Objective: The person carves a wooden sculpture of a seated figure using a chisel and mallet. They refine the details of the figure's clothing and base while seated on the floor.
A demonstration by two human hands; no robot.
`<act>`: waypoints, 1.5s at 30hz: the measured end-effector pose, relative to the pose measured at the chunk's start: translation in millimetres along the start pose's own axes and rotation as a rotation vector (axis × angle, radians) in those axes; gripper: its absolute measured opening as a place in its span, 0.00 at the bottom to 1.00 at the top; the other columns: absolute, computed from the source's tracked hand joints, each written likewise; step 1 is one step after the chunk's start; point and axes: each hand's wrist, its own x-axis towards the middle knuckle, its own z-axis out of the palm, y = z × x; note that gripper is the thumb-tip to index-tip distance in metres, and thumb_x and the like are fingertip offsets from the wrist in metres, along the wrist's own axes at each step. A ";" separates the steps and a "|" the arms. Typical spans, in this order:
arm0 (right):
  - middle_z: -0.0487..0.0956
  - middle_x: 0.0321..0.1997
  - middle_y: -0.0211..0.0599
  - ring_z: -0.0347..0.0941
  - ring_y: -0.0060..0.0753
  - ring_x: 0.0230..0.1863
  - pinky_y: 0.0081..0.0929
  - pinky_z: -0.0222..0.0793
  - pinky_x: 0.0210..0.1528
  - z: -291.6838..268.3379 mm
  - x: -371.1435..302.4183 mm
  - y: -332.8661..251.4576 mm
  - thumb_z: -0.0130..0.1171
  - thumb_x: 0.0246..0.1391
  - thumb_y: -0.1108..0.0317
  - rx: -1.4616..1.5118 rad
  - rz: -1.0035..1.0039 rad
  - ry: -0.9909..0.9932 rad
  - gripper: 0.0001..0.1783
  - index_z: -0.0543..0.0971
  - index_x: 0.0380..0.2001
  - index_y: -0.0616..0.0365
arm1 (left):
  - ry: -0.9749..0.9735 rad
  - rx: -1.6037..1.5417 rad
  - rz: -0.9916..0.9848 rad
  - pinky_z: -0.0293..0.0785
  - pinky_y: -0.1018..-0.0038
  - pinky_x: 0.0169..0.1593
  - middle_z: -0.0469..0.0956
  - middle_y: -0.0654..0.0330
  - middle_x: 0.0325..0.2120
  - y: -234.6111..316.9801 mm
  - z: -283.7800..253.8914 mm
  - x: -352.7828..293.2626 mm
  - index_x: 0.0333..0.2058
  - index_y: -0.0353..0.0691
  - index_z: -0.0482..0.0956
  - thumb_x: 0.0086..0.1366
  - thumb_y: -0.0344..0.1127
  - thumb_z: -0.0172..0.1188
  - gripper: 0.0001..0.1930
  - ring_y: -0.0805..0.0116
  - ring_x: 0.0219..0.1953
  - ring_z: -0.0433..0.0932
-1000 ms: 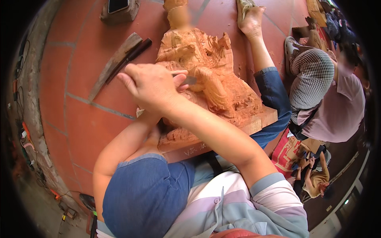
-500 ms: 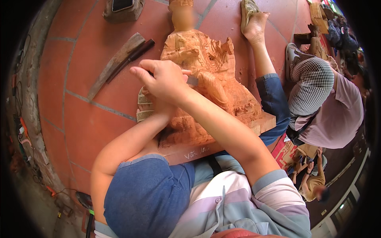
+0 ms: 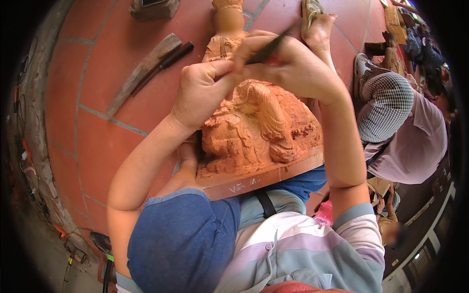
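A carved reddish-wood statue (image 3: 266, 115) of a seated figure lies on its back before me, its base toward my lap and its head away from me. Above its chest, my right hand (image 3: 298, 68) is closed round a dark, slim carving chisel (image 3: 271, 49), blurred and slanting up to the right. My left hand (image 3: 200, 93) meets the right one there, thumb and fingers pinched together. Whatever sits between the left fingertips is hidden. Both hands are raised over the statue and cover part of its upper body.
On the red tile floor (image 3: 93, 146) to the left lie a wooden mallet-like stick (image 3: 141, 73) and a dark-handled tool (image 3: 166, 63). A block (image 3: 154, 10) carrying a dark flat object stands at the far left. My bare foot (image 3: 320, 31) and another person (image 3: 405, 117) are on the right.
My right hand has swung from the statue's left side to the right above its chest, carrying the chisel. My left hand has come up from beneath my right forearm to meet it.
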 end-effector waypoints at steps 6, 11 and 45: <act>0.78 0.31 0.28 0.76 0.19 0.35 0.19 0.74 0.39 -18.3 -64.2 8.2 0.51 0.62 0.68 0.423 0.428 0.333 0.09 0.76 0.36 0.63 | 0.124 -0.067 0.034 0.68 0.86 0.30 0.77 0.68 0.23 -2.4 -22.4 -9.8 0.37 0.37 0.82 0.62 0.30 0.60 0.07 0.85 0.26 0.72; 0.77 0.39 0.34 0.76 0.20 0.40 0.18 0.74 0.41 18.0 -126.3 22.0 0.56 0.59 0.70 0.527 0.451 0.506 0.10 0.71 0.42 0.62 | 0.197 0.156 -0.075 0.70 0.84 0.37 0.76 0.68 0.33 -45.5 -49.9 -40.4 0.43 0.37 0.80 0.63 0.30 0.58 0.10 0.82 0.33 0.73; 0.74 0.26 0.40 0.75 0.40 0.28 0.30 0.70 0.29 80.5 -113.8 22.6 0.63 0.35 0.79 -0.596 0.009 0.537 0.08 0.73 0.19 0.59 | 0.178 0.638 0.098 0.60 0.61 0.60 0.65 0.49 0.58 -100.6 -26.0 -50.8 0.56 0.48 0.69 0.67 0.49 0.49 0.22 0.48 0.57 0.65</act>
